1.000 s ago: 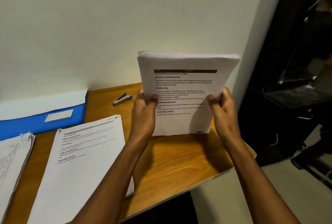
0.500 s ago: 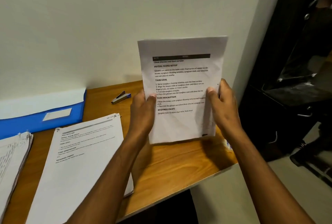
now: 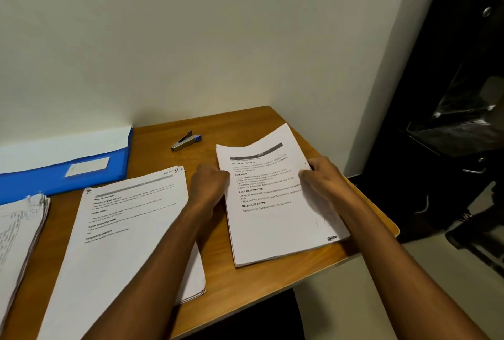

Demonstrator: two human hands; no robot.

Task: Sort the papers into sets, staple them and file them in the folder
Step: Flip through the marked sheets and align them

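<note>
Wooden round-cornered desk [image 3: 272, 285] bears a flat paper stack [image 3: 281, 227], left hand [image 3: 208, 184] and right hand [image 3: 323, 178] fingers grasping its side edges

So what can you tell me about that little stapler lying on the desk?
The stapler is small, with a grey metal body and a blue end. It lies on its side-to-side length on the wooden desk near the wall, its top arm raised slightly open. It sits apart from everything: the blue folder is to its left, the held paper set to its right. Neither hand touches it.

3 paper stacks [image 3: 278, 203], 1 stapler [image 3: 186, 142], 1 blue folder [image 3: 62, 176], 2 hands [image 3: 210, 184]
</note>
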